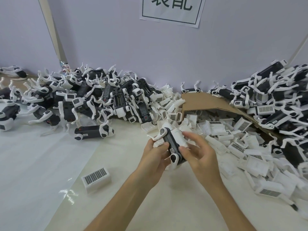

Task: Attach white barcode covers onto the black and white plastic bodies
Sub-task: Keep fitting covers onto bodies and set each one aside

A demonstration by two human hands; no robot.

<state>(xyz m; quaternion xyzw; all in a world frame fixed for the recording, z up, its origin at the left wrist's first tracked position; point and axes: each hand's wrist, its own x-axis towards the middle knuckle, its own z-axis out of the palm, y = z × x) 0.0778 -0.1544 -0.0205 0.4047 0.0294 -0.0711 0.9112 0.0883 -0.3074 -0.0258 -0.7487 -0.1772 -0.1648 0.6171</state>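
The left hand (155,155) grips a black and white body (168,141). The right hand (199,153) pinches a white cover (179,137) onto it, just above the tabletop (126,189).

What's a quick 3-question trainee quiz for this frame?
1. True or false: the lone barcode cover lies to the left of the left hand.
2. The loose covers spill from: A) cardboard box; B) metal tray; C) plastic bag.
3. What do the left hand and right hand hold together?
Key: 1 true; 2 A; 3 one black and white body.
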